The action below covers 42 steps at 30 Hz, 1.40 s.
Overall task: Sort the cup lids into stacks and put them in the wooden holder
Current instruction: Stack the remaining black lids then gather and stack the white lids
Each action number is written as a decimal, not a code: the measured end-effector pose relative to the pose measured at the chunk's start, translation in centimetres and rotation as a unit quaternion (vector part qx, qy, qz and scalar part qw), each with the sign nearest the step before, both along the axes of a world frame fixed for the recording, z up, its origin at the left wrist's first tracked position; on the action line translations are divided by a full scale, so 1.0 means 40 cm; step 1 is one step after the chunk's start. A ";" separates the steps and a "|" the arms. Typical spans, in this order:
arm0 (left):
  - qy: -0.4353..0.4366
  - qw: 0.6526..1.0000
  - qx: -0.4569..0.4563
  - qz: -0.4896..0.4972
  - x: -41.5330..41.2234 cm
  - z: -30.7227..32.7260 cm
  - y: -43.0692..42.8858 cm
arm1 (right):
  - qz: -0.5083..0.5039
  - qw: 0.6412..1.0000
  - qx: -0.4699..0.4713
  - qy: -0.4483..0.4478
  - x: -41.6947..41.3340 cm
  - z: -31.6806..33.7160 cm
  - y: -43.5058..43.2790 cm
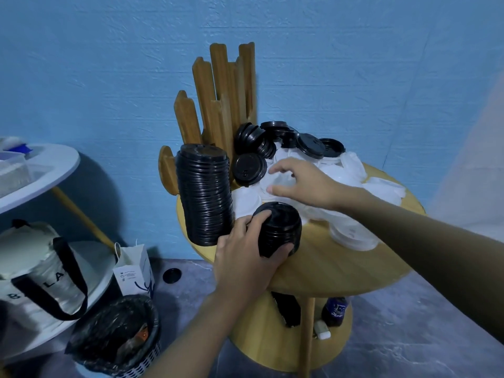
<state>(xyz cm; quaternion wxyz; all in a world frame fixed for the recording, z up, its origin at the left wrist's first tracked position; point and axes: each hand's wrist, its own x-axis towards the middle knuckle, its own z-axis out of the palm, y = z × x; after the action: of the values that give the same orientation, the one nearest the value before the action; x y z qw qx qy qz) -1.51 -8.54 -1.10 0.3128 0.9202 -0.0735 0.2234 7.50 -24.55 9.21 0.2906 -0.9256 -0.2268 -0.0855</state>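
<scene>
1. The left hand (245, 249) grips a short stack of black lids (279, 227), thumb and fingers curled round its sides, close to the near-left rim of the round table (341, 263).
2. The right hand (302, 181) is over the white lids (354, 170), fingers spread and bent; whether it holds one cannot be told.
3. A tall black stack (204, 197) stands at the front of the wooden holder (215, 85), at the table's left edge, just beside the short stack.
4. Loose black lids (272, 143) crowd the back, beside the holder.
5. Bare tabletop runs along the near rim, right of the left hand.
</scene>
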 end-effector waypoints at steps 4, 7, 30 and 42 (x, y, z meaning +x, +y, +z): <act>-0.012 1.000 0.010 0.002 0.009 -0.008 0.000 | -0.018 0.999 -0.024 -0.026 0.117 0.003 0.040; -0.018 1.000 0.015 0.004 0.014 -0.015 0.002 | -0.024 0.997 -0.071 -0.038 0.188 -0.008 0.071; -0.034 0.999 0.025 0.012 0.005 -0.008 0.001 | -0.042 0.990 -0.096 -0.090 0.239 -0.023 0.096; 0.001 1.000 -0.008 -0.002 -0.007 0.013 0.000 | 0.003 0.998 0.052 0.021 -0.042 0.013 -0.090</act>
<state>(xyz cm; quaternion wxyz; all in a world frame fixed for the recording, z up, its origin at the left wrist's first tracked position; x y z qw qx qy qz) -1.77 -8.55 -0.59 0.3208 0.9177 -0.0736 0.2224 5.83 -28.15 9.73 0.3433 -0.9103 -0.2182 -0.0768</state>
